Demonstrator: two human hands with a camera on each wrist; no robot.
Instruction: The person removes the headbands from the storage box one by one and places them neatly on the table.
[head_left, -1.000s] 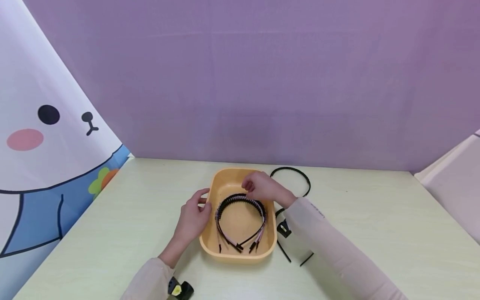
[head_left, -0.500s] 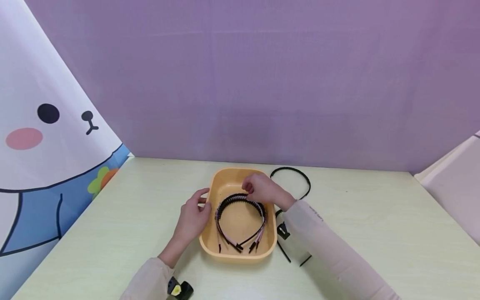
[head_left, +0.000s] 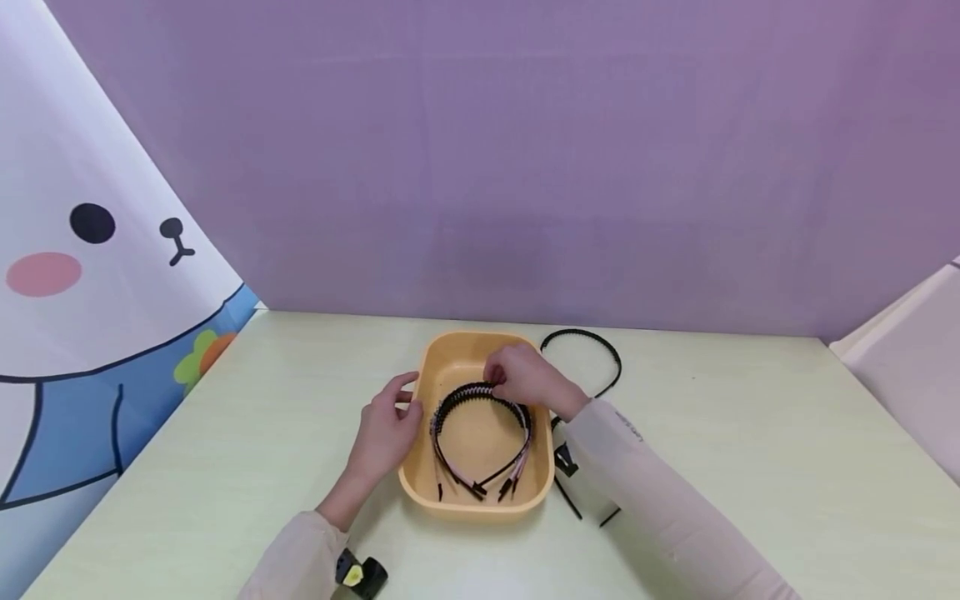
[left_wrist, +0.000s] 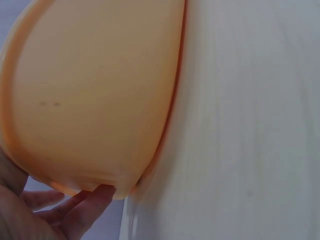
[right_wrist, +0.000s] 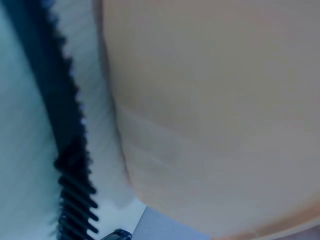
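In the head view my left hand [head_left: 386, 429] rests against the left side of a yellow plastic basin [head_left: 477, 510], thumb at the rim. The left wrist view shows its fingers [left_wrist: 92, 207] touching the basin's outer wall. Inside the basin lie several headbands [head_left: 442, 417], black and pale pink, nested with their ends toward me. My right hand [head_left: 521, 373] reaches over the basin's right rim, its curled fingers pinching the top of the headbands; the fingertips are partly hidden. Another black headband [head_left: 592, 336] lies on the table to the right, partly under the right forearm.
Both stand on a pale wooden table [head_left: 750, 433], with a purple cloth backdrop [head_left: 480, 167] behind. A cartoon-printed cloth [head_left: 112, 317] hangs at the left. Small black devices show below the left wrist [head_left: 360, 575] and under the right sleeve [head_left: 566, 458].
Hands, basin and headbands keep nearly the same places. The right forearm has shifted very slightly, and the whole head view has moved a little.
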